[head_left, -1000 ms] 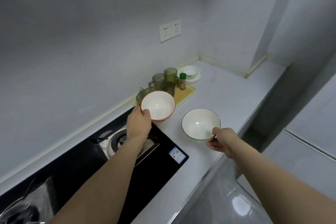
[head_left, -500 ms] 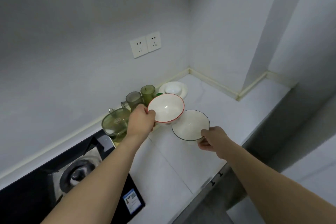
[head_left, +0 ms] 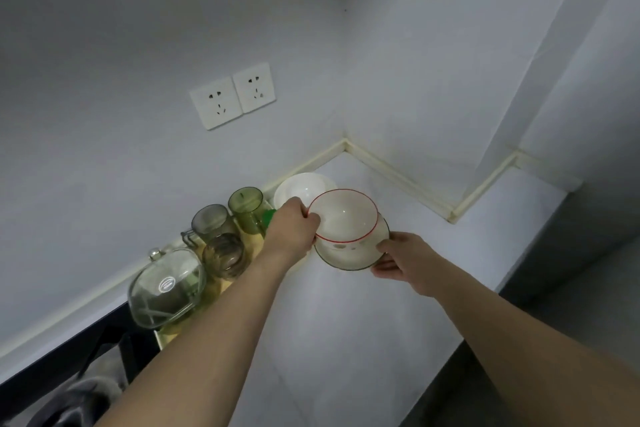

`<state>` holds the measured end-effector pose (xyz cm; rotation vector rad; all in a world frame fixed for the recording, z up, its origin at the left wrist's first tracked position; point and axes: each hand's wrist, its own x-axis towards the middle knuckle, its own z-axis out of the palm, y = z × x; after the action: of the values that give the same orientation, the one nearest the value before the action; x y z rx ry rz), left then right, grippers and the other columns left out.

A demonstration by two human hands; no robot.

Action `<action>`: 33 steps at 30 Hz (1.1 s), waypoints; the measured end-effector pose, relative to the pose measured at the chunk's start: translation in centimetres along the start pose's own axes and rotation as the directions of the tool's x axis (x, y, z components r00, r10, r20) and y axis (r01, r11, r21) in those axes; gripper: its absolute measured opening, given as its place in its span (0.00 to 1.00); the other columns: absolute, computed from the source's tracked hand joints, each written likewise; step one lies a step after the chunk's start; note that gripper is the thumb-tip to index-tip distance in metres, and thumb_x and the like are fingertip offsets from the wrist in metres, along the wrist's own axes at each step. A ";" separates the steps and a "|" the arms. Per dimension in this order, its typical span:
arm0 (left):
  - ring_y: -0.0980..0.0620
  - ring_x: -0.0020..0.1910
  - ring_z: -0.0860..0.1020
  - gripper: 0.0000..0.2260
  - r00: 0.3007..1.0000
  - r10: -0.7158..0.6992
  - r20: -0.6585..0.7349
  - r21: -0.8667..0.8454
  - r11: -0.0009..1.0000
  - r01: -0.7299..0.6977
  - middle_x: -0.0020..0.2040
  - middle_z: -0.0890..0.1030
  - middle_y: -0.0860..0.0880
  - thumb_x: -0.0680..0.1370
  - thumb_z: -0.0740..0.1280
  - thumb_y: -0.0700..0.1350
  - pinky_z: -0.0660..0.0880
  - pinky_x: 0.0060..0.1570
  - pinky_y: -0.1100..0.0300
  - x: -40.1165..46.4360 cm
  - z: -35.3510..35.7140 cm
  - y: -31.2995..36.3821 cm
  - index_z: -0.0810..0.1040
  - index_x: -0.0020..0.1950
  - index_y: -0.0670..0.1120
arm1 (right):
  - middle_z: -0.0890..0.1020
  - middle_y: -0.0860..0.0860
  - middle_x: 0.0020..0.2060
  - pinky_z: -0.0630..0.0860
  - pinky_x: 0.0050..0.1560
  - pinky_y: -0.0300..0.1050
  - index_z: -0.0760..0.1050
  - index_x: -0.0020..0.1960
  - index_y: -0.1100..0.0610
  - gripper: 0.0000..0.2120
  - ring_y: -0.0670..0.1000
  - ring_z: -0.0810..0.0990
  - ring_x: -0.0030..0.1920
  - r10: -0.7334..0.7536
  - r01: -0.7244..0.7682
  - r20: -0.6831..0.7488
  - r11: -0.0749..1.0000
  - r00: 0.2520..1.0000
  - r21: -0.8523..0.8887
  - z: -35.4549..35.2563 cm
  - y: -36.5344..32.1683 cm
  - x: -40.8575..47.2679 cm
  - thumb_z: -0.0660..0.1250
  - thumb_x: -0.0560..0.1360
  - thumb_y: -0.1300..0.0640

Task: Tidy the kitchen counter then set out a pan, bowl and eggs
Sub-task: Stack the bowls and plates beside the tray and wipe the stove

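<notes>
Apparently white counter (head_left: 346,322) meets grey corner walls (head_left: 433,62).

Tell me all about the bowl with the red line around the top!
The red-rimmed bowl is white and glossy, like glazed ceramic, with a thin red line round its rim. It looks empty inside. It is tilted a little and sits partly inside a second white bowl with a dark rim, as if being stacked. The left hand pinches its rim on the left side. The right hand holds the lower bowl, not this one. Both bowls are over the white counter near the corner.
</notes>
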<state>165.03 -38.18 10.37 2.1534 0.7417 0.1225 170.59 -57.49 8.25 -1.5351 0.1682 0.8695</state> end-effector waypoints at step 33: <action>0.44 0.53 0.77 0.13 0.973 0.033 0.226 0.517 0.843 -0.149 0.53 0.80 0.43 0.79 0.62 0.48 0.70 0.51 0.56 13.7 7.7 1.5 0.76 0.55 0.39 | 0.80 0.65 0.50 0.79 0.53 0.52 0.67 0.63 0.63 0.17 0.60 0.81 0.50 0.251 -0.250 0.022 0.967 0.968 -0.037 -4.7 -6.0 11.0 0.60 0.75 0.65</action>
<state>179.54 -36.67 4.21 2.6786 0.5926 -0.2951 183.77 -56.42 5.96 -1.5542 0.3354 1.0971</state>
